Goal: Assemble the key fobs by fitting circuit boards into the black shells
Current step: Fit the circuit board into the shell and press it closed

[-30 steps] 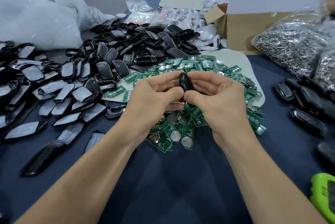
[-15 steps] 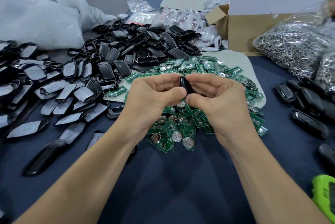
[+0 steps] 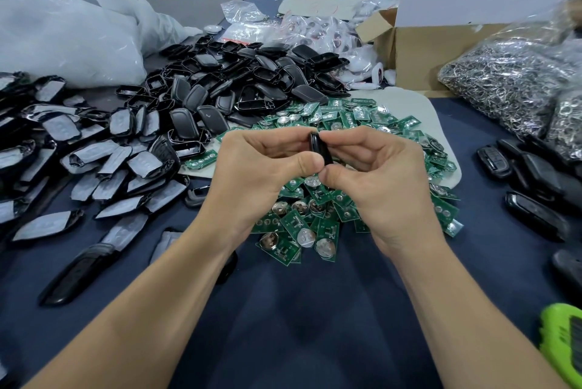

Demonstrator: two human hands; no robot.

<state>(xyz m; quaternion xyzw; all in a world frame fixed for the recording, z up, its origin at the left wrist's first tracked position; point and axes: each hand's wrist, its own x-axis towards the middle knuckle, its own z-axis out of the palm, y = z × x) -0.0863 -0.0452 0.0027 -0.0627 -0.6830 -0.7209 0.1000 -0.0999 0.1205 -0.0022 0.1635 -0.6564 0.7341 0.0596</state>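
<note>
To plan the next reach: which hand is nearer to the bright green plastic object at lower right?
Right. The right hand sits up-left of the bright green plastic object; the left hand is farther left, beyond it.

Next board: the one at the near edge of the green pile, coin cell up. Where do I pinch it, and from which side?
Best to pinch the circuit board by its two green side edges, coming from above on the near side. It lies flat, its near end free on the blue cloth, while other boards crowd its far end.
</note>
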